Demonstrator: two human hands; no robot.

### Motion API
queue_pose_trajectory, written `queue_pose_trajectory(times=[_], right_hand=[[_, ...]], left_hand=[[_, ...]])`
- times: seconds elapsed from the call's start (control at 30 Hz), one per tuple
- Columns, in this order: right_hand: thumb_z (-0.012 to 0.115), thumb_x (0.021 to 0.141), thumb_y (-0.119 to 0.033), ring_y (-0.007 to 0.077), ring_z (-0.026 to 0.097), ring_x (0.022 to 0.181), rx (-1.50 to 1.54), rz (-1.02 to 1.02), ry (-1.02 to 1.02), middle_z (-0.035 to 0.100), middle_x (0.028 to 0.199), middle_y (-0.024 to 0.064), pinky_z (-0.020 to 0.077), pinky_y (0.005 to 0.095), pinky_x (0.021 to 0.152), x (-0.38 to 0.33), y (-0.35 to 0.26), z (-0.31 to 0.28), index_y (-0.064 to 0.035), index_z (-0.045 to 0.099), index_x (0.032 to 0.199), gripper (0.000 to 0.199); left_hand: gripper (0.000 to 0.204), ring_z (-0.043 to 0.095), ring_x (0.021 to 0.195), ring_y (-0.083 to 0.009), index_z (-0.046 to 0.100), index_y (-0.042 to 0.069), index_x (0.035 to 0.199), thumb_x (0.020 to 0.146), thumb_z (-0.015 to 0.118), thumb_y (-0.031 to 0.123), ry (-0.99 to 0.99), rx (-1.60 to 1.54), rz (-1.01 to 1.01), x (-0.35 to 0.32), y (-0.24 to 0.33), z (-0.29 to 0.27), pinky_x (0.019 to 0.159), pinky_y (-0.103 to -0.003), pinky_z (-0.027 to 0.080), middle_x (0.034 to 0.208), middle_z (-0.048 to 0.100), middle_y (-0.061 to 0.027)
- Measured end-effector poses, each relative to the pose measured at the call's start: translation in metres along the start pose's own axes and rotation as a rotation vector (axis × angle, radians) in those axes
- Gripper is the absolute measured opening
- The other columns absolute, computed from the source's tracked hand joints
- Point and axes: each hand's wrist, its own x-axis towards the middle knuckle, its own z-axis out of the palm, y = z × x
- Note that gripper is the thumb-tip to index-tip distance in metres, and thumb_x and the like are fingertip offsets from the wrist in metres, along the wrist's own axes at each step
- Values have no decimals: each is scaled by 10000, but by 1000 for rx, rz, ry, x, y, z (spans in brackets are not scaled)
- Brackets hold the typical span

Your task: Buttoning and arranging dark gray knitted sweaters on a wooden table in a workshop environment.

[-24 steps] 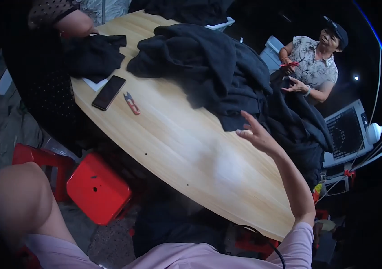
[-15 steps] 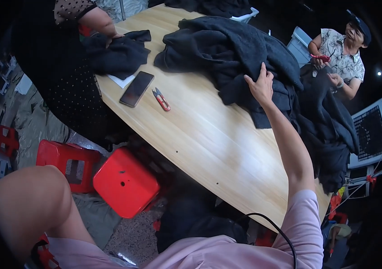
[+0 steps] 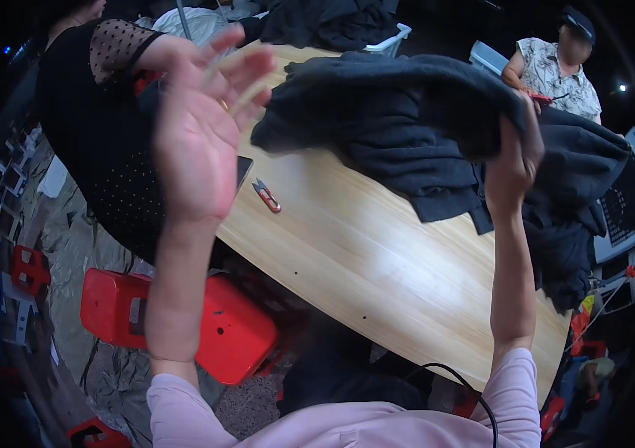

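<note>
My right hand point(image 3: 513, 160) grips an edge of a dark grey garment point(image 3: 399, 112) and holds that part lifted off the table; the rest lies heaped and hangs over the right end. Raised at the left, my left hand point(image 3: 202, 149) is open, its palm showing and fingers spread, slightly blurred, with nothing in it. Below and right of it, red-handled thread snips point(image 3: 267, 196) lie on the wooden table point(image 3: 332, 216). Only an edge of the dark phone point(image 3: 244, 170) shows behind my left wrist.
Across the table a co-worker point(image 3: 556, 75) in a patterned shirt holds a red-handled tool. Another person in black point(image 3: 101, 134) stands at the left. Red plastic stools point(image 3: 239, 336) stand below the near edge. More dark cloth point(image 3: 325, 22) is piled near a pale bin point(image 3: 390, 41).
My left arm has swung up from the lower left over the table. My right hand has moved right and taken hold of the garment, lifting its edge.
</note>
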Motion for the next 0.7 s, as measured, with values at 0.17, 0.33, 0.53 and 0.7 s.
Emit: queue_pose_trajectory(times=[0.17, 0.33, 0.53, 0.7], right_hand=[[721, 984, -82, 276, 697, 895, -337, -204, -286, 714, 978, 166, 543, 430, 781, -140, -92, -176, -34, 583, 1042, 157], [691, 727, -129, 363, 644, 674, -850, 72, -609, 687, 846, 173, 498, 475, 622, -294, -122, -304, -24, 634, 953, 256], [738, 769, -92, 396, 726, 807, -966, 343, -622, 708, 988, 184, 578, 487, 692, -410, -149, -386, -34, 667, 1087, 331], [838, 878, -168, 336, 712, 750, -899, 306, -645, 688, 923, 134, 558, 441, 639, -425, -164, -380, -48, 684, 1225, 398]], left_hand=[[967, 646, 1267, -329, 357, 99, 1627, 995, 657, 766, 315, -363, -810, -98, -181, 7, 1073, -476, 538, 1475, 572, -221], [1304, 673, 1181, -297, 11, 91, 1773, 931, 773, 734, 358, -428, -978, -159, -263, 65, 845, -351, 572, 1527, 481, -256], [1142, 682, 1033, -201, 165, 12, 1717, 962, 838, 542, 266, 20, -962, -161, -302, 123, 703, -299, 496, 1377, 626, -216], [1041, 685, 1233, -388, 312, 2, 1661, 910, 869, 459, -35, 754, -526, -164, -330, 165, 1010, -430, 560, 1385, 683, -253]])
